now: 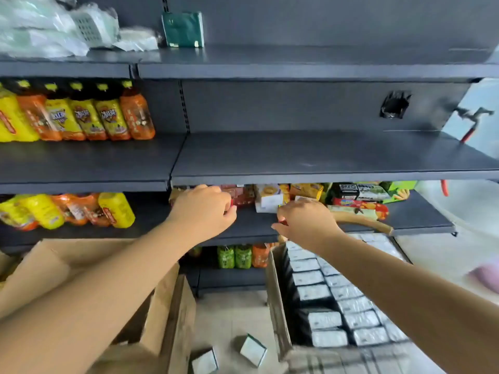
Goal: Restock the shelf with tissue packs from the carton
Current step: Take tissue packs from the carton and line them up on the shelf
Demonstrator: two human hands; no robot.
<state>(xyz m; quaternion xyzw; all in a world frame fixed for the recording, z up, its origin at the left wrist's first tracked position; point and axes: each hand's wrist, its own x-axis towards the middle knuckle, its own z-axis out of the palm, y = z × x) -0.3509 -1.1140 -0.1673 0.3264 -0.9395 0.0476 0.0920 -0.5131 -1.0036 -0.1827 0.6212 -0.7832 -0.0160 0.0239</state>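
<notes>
Tissue packs (321,318) fill the open carton (275,298) on the floor, in rows, below and right of the third shelf (251,225). Two loose packs (252,349) lie on the floor left of the carton. One dark green pack (183,29) stands on the top shelf (297,60). Both hands reach in at the third shelf's front edge. Left hand (205,211): fingers curled, grip contents cannot be told. Right hand (305,222): fingers curled, a bit of red at the fingertips, grip unclear. Snack boxes (270,198) sit just behind the hands.
</notes>
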